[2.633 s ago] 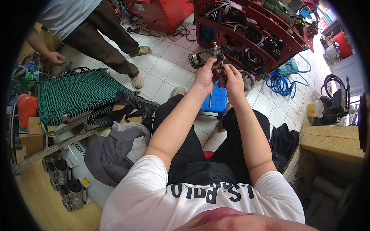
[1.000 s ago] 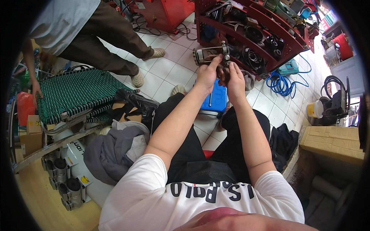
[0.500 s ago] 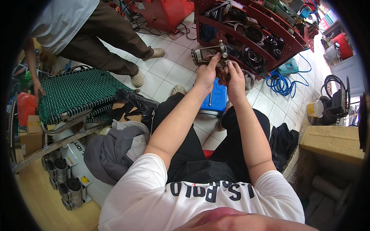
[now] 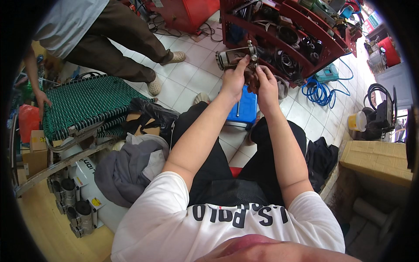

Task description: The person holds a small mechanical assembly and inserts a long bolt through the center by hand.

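Out in front of me, above a blue case (image 4: 248, 105), I hold a metal part (image 4: 225, 59) with a round, cylinder-like end and a narrow crosspiece with fittings. My left hand (image 4: 234, 78) is closed round its near side, with the thumb lying along the part. My right hand (image 4: 266, 84) pinches at its right end near the fittings, fingers bent inward. What the right fingertips grip exactly is too small to make out. A thin metal rod (image 4: 238, 108) lies across the top of the blue case.
Ahead stands a red rack (image 4: 301, 39) crowded with dark parts. A coiled blue hose (image 4: 321, 94) lies right of it. Another person stands at left, a hand (image 4: 42, 98) by a green woven folding chair (image 4: 87, 102). Cardboard (image 4: 375, 159) and a white bucket (image 4: 357, 122) are at right.
My hands stay in nearly the same place, with the metal part shifted slightly and the fingers a little changed in position. The other person's hand and legs have moved slightly.
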